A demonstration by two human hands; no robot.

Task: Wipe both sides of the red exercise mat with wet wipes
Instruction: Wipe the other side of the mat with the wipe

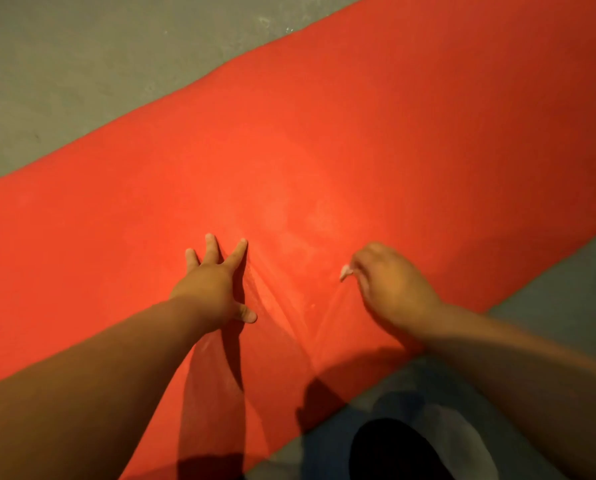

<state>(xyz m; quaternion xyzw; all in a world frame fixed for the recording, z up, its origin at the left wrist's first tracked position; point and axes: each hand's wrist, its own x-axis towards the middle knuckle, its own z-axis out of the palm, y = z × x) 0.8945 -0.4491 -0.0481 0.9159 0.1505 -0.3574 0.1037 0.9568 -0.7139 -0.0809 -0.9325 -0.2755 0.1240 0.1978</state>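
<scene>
Left hand [213, 285], right hand [393, 285], wipe [345, 271], mat [393, 150]

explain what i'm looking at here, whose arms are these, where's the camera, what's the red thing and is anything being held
There is no machine here. One camera is worn on a person's head and looks down at their own two bare arms. The red mat lies spread out on a grey floor. The left hand rests flat on the mat with its fingers spread. The right hand is curled round a small whitish wipe, of which only a corner pokes out, and holds it against the mat. The mat is creased between the two hands. The dark shape at the bottom edge is too unclear to name.
</scene>
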